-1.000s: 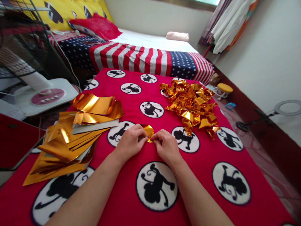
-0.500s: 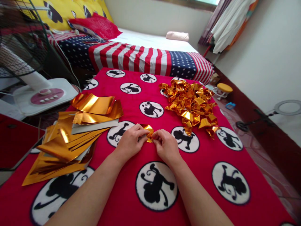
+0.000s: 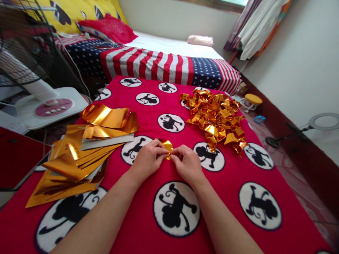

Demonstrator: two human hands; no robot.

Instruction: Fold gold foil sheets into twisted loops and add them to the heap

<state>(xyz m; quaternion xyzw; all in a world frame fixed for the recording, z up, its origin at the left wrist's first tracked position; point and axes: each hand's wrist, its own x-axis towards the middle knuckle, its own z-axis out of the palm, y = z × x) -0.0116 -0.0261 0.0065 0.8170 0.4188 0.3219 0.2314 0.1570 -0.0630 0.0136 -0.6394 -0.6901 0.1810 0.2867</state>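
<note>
Between my two hands, low over the red cloth, is a small piece of gold foil paper (image 3: pixel 167 145), partly hidden by my fingers. My left hand (image 3: pixel 150 155) pinches its left side, thumb and fingertips together. From the right, my right hand (image 3: pixel 187 161) pinches its near edge, the fingertips of both hands almost meeting. On the left lies a loose stack of flat gold foil sheets (image 3: pixel 79 155), some showing pale backs. A heap of folded gold foil pieces (image 3: pixel 215 116) rests at the right.
The red cloth with monkey prints (image 3: pixel 222 204) covers the work surface. A white fan base (image 3: pixel 69 102) stands to the left. Beyond the far edge is a bed with a striped, starred cover (image 3: pixel 148 63). A yellow stool (image 3: pixel 253 98) is on the floor at right.
My right fingertips have shifted slightly left, closer to my left fingertips at the foil's near edge. The stack and the heap look the same.
</note>
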